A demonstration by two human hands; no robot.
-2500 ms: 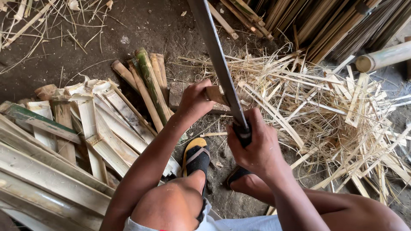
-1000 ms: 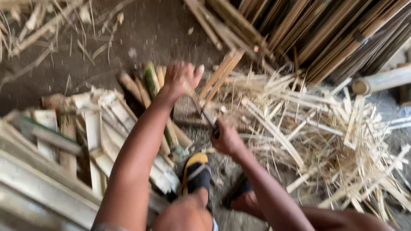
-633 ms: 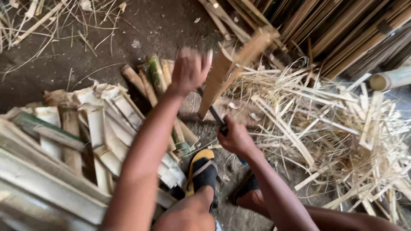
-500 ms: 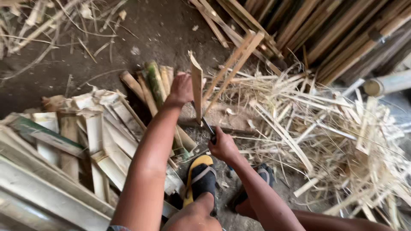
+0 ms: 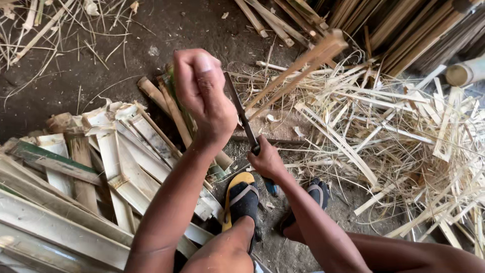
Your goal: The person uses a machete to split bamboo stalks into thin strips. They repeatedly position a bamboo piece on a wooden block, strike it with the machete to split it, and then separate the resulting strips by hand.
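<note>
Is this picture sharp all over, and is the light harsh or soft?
Head view: soft, even daylight with no glare or hard shadows; the left hand close to the lens looks oversized; the raised bamboo strip is motion-blurred at its tip; the right hand, knife blade and shavings pile are fairly crisp.

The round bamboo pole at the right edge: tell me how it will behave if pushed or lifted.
The round bamboo pole would likely roll if nudged sideways, since its cut end looks circular. It probably stays stiff when lifted, being far thicker than the thin split strips heaped beside it. It may be light for its size if hollow, though the end is too small to tell.
</note>
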